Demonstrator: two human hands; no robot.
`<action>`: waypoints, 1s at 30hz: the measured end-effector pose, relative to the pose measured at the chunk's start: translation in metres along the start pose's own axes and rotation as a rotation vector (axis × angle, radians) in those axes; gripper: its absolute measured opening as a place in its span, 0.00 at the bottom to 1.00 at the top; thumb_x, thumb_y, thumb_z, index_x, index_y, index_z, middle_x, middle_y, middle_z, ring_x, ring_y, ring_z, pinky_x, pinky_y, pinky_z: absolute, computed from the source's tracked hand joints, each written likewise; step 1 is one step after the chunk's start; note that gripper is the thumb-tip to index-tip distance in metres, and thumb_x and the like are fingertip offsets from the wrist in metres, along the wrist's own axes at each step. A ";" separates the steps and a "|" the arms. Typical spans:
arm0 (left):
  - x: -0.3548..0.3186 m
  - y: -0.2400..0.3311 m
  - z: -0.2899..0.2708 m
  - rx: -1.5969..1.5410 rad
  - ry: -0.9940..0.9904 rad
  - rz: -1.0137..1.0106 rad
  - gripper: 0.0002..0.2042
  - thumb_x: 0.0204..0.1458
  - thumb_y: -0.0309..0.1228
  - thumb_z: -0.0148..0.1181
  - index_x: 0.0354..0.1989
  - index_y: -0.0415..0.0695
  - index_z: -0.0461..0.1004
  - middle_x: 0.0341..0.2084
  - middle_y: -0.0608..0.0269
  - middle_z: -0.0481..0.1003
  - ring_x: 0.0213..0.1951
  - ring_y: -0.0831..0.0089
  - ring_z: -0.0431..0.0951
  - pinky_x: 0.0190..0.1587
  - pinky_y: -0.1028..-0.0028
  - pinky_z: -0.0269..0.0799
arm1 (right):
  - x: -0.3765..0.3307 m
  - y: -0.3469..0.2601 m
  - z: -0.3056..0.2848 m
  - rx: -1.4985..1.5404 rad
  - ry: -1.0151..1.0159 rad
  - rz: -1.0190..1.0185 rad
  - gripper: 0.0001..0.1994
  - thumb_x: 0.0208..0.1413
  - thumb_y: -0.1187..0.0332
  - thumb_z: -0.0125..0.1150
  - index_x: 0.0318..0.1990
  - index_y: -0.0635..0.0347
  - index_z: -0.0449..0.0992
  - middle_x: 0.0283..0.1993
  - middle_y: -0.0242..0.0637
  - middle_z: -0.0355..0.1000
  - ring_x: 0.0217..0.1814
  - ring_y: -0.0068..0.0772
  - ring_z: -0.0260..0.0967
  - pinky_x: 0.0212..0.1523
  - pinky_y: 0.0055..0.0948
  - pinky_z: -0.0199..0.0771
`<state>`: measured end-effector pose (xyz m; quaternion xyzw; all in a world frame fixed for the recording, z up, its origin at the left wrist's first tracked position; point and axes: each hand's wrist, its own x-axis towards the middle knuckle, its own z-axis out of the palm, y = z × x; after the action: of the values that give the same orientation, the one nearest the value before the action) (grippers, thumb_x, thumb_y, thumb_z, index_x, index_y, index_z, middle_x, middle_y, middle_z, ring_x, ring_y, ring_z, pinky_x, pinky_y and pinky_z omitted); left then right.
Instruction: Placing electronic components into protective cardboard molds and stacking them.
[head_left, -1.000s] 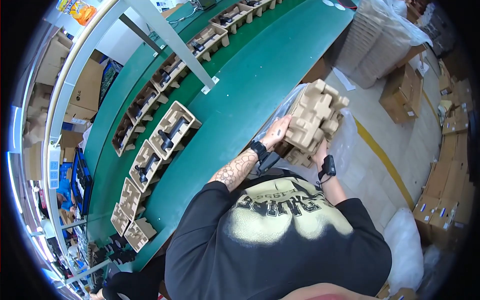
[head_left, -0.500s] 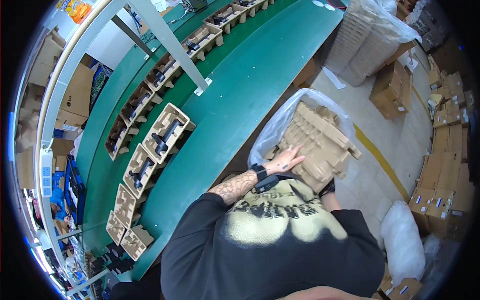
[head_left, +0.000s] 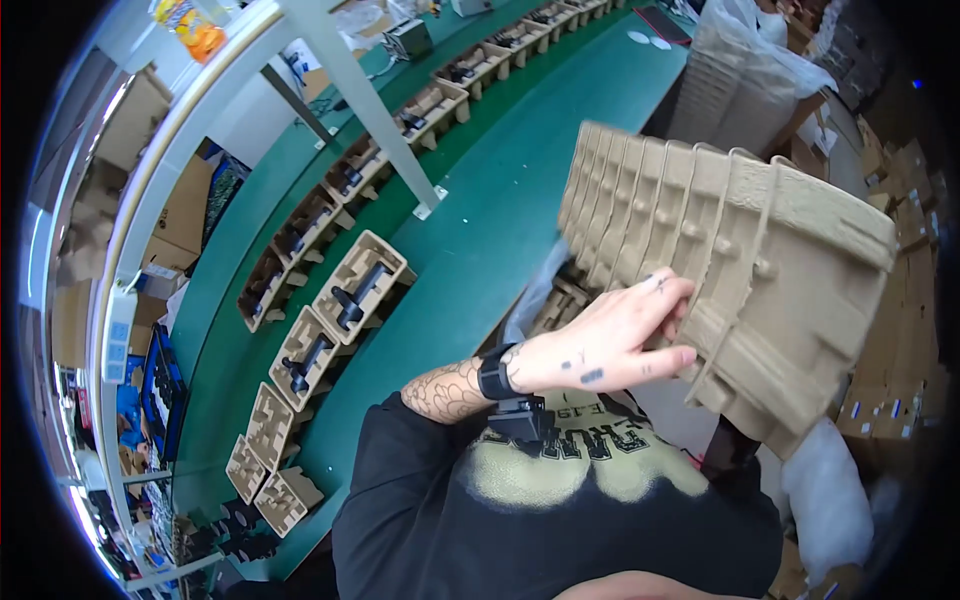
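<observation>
A nested stack of brown molded-pulp trays (head_left: 650, 190) is raised in front of my body, tilted, its ribbed rims facing me. My left hand (head_left: 620, 340) is closed at the stack's near side, fingers curled at a tray's edge and thumb stretched along it. My right arm reaches to the stack's lower right side; a dark patch (head_left: 730, 448) shows below it, and the fingers there are hidden. Under the stack, an open clear plastic bag (head_left: 540, 295) holds more pulp trays (head_left: 560, 308).
On the green bench (head_left: 480, 240), a pulp tray (head_left: 392, 262) holds a black part (head_left: 355, 300); several trays nearby hold none. A row of filled trays (head_left: 300, 225) runs behind a white post (head_left: 385, 120). Cartons (head_left: 890, 390) and a white bag (head_left: 830, 500) stand at right.
The tray stack has risen up and to the right, out of the plastic bag, and appears larger. My left hand has moved with it, its fingers now curled.
</observation>
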<state>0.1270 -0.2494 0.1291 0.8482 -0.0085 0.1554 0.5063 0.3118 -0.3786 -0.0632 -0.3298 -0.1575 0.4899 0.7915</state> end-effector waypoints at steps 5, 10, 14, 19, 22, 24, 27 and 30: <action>-0.002 -0.026 -0.043 0.007 0.163 0.185 0.22 0.56 0.42 0.46 0.49 0.34 0.64 0.44 0.50 0.67 0.40 0.61 0.72 0.47 0.66 0.66 | 0.065 -0.036 0.058 -0.109 -0.244 -0.123 0.29 0.61 0.52 0.39 0.67 0.56 0.52 0.71 0.41 0.45 0.72 0.41 0.41 0.66 0.43 0.46; -0.047 -0.102 -0.131 -0.357 0.917 -0.126 0.33 0.59 0.58 0.32 0.57 0.41 0.64 0.51 0.59 0.69 0.52 0.71 0.67 0.54 0.72 0.61 | 0.109 -0.049 0.108 -0.206 -0.470 -0.211 0.30 0.61 0.52 0.39 0.68 0.56 0.51 0.72 0.40 0.43 0.74 0.41 0.37 0.68 0.43 0.42; -0.068 -0.186 -0.110 -0.610 0.823 -0.202 0.33 0.59 0.57 0.34 0.61 0.40 0.60 0.54 0.60 0.68 0.57 0.71 0.65 0.59 0.71 0.57 | 0.157 0.035 0.098 -0.413 -0.076 -0.103 0.25 0.63 0.58 0.37 0.65 0.57 0.55 0.68 0.36 0.53 0.68 0.28 0.52 0.62 0.33 0.57; -0.099 -0.230 -0.055 -0.225 1.081 -0.188 0.31 0.59 0.54 0.42 0.58 0.38 0.65 0.52 0.58 0.70 0.54 0.69 0.67 0.55 0.70 0.61 | 0.162 0.095 0.117 -0.201 -0.249 -0.028 0.31 0.61 0.61 0.41 0.69 0.58 0.44 0.71 0.35 0.46 0.72 0.32 0.41 0.68 0.31 0.42; -0.106 -0.240 -0.070 -0.193 1.157 -0.211 0.30 0.60 0.53 0.42 0.56 0.38 0.66 0.50 0.59 0.71 0.50 0.70 0.69 0.52 0.70 0.63 | 0.167 0.083 0.136 -0.271 -0.344 0.034 0.31 0.61 0.63 0.42 0.69 0.59 0.43 0.71 0.35 0.47 0.72 0.31 0.43 0.68 0.28 0.43; -0.116 -0.240 -0.090 -0.076 1.057 -0.267 0.27 0.60 0.51 0.41 0.55 0.38 0.67 0.46 0.59 0.73 0.46 0.71 0.70 0.50 0.70 0.65 | 0.167 0.082 0.140 -0.314 -0.402 0.013 0.31 0.60 0.65 0.44 0.69 0.60 0.43 0.70 0.35 0.47 0.71 0.31 0.45 0.67 0.27 0.44; -0.136 -0.247 -0.102 -0.081 1.044 -0.270 0.25 0.60 0.47 0.43 0.55 0.38 0.67 0.43 0.59 0.74 0.44 0.71 0.71 0.48 0.70 0.66 | 0.165 0.096 0.142 -0.338 -0.370 -0.003 0.26 0.61 0.67 0.43 0.67 0.57 0.51 0.68 0.34 0.53 0.67 0.27 0.51 0.65 0.28 0.48; -0.142 -0.222 -0.102 -0.015 0.964 -0.350 0.22 0.59 0.43 0.46 0.54 0.38 0.67 0.41 0.58 0.74 0.41 0.71 0.72 0.46 0.70 0.67 | 0.169 0.085 0.147 -0.347 -0.322 0.042 0.25 0.60 0.68 0.45 0.66 0.59 0.55 0.66 0.35 0.57 0.65 0.27 0.55 0.64 0.28 0.51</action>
<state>0.0036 -0.0742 -0.0549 0.6651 0.3671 0.4416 0.4775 0.2496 -0.1499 -0.0254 -0.3819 -0.3566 0.5183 0.6771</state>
